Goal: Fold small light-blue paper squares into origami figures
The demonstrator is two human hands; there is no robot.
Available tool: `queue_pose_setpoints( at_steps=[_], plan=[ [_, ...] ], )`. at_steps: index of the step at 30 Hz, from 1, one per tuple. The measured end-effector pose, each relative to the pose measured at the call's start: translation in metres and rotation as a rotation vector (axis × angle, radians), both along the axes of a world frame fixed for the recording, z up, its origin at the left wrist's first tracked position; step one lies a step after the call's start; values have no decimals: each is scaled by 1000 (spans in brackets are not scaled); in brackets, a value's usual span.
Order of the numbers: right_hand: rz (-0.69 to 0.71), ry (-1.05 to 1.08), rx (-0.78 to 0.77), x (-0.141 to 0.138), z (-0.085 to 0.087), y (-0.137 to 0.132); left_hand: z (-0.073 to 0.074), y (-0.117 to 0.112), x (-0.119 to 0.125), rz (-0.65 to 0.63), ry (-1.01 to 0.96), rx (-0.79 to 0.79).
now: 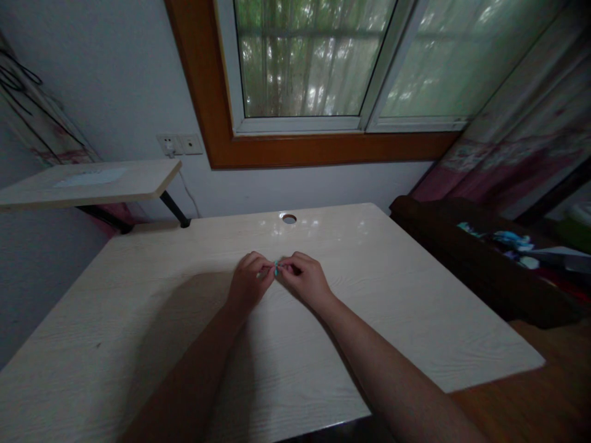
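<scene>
A small turquoise object sits between my hands above the middle of the table, too small for its kind to be made out. My left hand pinches it from the left with thumb and forefinger. From the right, my right hand pinches at it as well, its fingertips almost meeting those of the left. The fingers cover most of the object. Beneath both hands lies the pale wood-grain table, with a shadow falling left of my left arm.
A round cable hole is near the table's back edge. A raised shelf on black legs stands at the back left, below a wall socket. Behind is a window with a wooden frame. Dark furniture bearing assorted items stands right.
</scene>
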State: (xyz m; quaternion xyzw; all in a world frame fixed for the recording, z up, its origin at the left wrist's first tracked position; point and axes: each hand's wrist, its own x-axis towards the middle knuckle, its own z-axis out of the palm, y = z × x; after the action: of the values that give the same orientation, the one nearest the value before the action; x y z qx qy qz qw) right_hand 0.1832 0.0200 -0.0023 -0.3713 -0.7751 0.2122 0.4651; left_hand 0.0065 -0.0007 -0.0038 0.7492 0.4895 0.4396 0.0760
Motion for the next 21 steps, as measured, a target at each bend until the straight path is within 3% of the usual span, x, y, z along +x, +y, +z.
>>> queue_pose_setpoints(
  at_steps=[21],
  plan=[
    [5, -16, -20, -2, 4, -7, 3, -4, 4, 38, 27, 25]
  ],
)
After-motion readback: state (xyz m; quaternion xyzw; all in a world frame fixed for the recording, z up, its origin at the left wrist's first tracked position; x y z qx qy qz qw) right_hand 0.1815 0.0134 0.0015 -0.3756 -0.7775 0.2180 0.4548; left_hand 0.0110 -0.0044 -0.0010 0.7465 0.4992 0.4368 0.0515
